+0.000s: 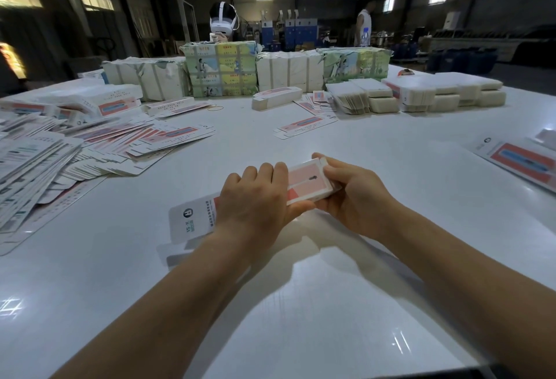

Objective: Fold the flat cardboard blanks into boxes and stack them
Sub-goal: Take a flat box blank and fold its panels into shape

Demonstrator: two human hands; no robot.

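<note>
Cardboard blank (307,181) sits between both hands above the white table (301,303). Left hand (255,201) lies over its middle, fingers curled around it. Right hand (352,195) pinches its far-right end.

The left hand (255,198) covered the middle of the cardboard blank (307,183), so its print there was hidden, and the small text on the flap near the left wrist was too small to read. The right hand (352,195) hid the blank's right end. Far left of the hands, the pile of flat blanks (60,156) was cut by the picture's edge. To the right, another blank (523,165) was also cut off.
</note>
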